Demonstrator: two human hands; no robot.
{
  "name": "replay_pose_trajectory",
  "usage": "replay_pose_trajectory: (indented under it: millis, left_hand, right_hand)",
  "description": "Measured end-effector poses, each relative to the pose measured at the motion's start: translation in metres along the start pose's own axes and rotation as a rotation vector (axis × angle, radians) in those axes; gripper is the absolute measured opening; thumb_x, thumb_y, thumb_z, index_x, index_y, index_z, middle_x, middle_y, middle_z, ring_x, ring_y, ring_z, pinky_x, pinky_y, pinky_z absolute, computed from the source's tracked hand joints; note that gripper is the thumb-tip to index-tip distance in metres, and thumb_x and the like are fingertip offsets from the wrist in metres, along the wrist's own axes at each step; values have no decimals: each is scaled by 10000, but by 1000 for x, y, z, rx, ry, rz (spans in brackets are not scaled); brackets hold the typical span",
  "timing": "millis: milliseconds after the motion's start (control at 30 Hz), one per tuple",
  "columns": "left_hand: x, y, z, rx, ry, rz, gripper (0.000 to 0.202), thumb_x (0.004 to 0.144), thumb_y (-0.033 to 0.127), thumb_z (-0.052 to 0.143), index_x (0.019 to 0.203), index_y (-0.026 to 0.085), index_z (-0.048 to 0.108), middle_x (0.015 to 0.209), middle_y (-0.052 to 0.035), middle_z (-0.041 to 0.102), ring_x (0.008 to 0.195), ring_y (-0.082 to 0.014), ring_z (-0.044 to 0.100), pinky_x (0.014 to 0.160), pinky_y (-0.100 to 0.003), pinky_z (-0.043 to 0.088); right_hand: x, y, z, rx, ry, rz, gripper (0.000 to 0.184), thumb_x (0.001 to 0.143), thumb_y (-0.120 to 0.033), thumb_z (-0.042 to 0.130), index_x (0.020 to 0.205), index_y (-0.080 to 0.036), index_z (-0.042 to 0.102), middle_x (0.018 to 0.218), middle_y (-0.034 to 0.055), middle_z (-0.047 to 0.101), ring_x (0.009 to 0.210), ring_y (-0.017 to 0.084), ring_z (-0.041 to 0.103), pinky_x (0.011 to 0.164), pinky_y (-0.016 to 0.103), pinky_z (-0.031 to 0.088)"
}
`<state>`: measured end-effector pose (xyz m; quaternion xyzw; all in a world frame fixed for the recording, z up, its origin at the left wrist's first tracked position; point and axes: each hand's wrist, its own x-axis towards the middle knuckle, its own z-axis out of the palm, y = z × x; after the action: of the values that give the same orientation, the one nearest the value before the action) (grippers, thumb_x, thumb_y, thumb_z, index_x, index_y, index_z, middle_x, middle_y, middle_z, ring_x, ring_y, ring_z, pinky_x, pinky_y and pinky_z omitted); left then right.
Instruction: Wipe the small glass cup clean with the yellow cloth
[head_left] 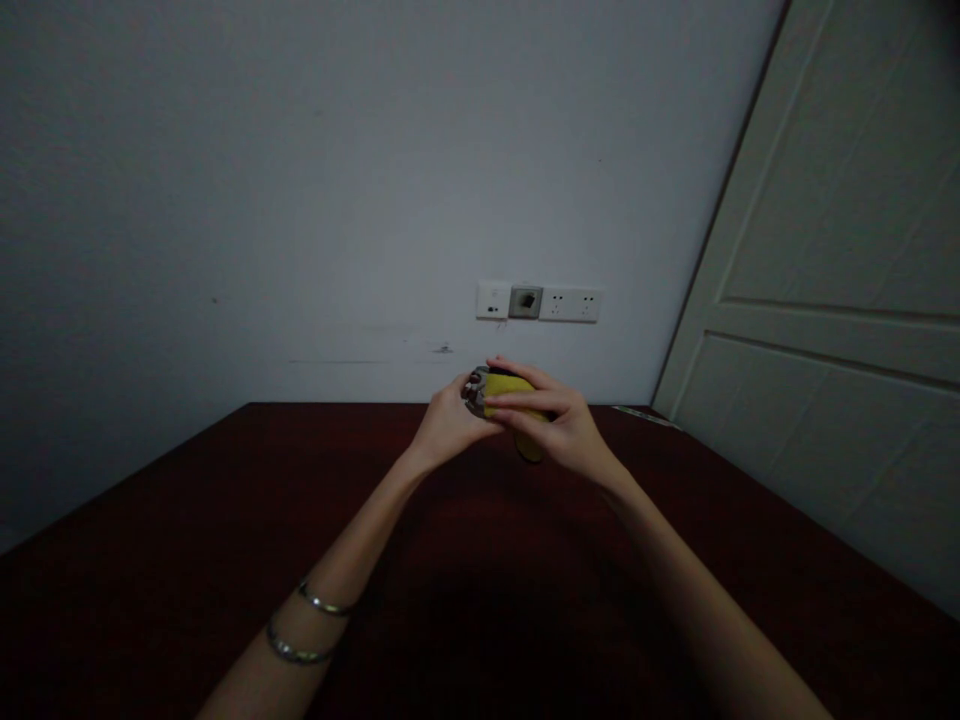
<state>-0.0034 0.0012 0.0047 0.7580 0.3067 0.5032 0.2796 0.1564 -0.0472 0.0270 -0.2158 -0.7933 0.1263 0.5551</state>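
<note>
Both of my hands are raised in front of me above the dark red table, close together. Between them is a yellow-handled hand tool [512, 384] with a grey metal head and black edging. It looks like pliers, but the dim light hides its exact kind. My right hand [568, 425] is closed around the yellow part, fingers laid across it. A yellow end with a dark tip sticks out below those fingers. At the metal head, my left hand [450, 425] grips with its fingers mostly hidden behind it. Two silver bangles [300, 645] circle my left forearm.
The dark red tabletop [337, 500] reaches back to a pale wall [337, 200]. White wall sockets [570, 304] and a grey switch plate [526, 301] sit just above its far edge. A pale panelled door [840, 300] stands along the right side. A thin strip [645, 414] lies at the far right corner.
</note>
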Motion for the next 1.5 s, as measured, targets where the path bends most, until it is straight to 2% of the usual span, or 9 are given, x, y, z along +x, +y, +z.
replay_pose_trajectory:
  millis: [100,300,367,533,767,1000,1300,1400,1500]
  left_hand:
    - [0,0,1,12,-6,-4,617,587,333,776,1129,135,559,1006,-98,665,879,-215,627,772,-339,500]
    - [-4,10,4,27,-30,2,639,568,387,787,1116,139,571,1045,-117,657,928,-226,618,814,-365,491]
    - [-5,10,4,47,-18,-1,623,580,364,779,1121,140,566,1040,-112,660,916,-221,624,804,-358,494]
    - [-5,8,2,67,-41,-28,518,601,263,749,1072,143,571,970,-75,679,845,-198,635,722,-306,505]
    - [-4,13,2,115,11,-50,584,569,415,778,1055,144,602,987,-96,672,866,-216,624,765,-352,498]
    - [-2,3,-1,-37,18,-47,593,562,272,783,1098,132,571,1014,-113,666,880,-208,630,800,-358,496]
    - [-4,14,2,-113,-69,-58,559,562,359,796,1024,128,583,993,-96,657,869,-192,609,810,-359,487]
    - [-5,20,2,-194,-128,-98,502,571,347,790,970,118,590,932,-79,657,805,-166,602,769,-330,493]
    - [-5,22,0,-267,-169,-141,443,588,344,778,930,123,603,898,-66,654,764,-143,592,723,-295,498]
  right_hand:
    - [1,-2,1,-23,16,3,194,785,-231,651,934,-336,719,1261,8,591,1176,214,534,1033,431,391]
    - [3,3,11,-73,326,106,177,796,-246,630,933,-310,721,1235,11,608,1115,211,575,1002,451,423]
    - [2,2,12,-110,298,72,187,797,-233,625,936,-313,720,1253,5,594,1133,211,562,1012,453,415]
    - [-1,-2,9,-142,32,-30,223,790,-208,628,953,-336,712,1263,-4,588,1159,217,549,1016,455,416]
    - [1,4,0,-196,250,11,199,803,-221,617,950,-310,717,1229,18,612,1096,217,589,977,447,447]
    - [-2,-2,-9,-170,-73,-41,220,795,-196,623,958,-315,710,1268,6,584,1158,213,552,1001,445,435]
    - [-2,8,3,-181,323,25,188,816,-247,599,954,-298,714,1221,11,618,1124,206,573,1009,431,417]
    - [-3,12,3,-109,306,75,203,836,-286,564,988,-292,700,1183,21,640,1125,193,571,1024,418,399]
    - [-3,15,-5,-23,163,90,258,840,-328,538,1063,-300,665,1229,18,610,1192,203,517,1055,420,356]
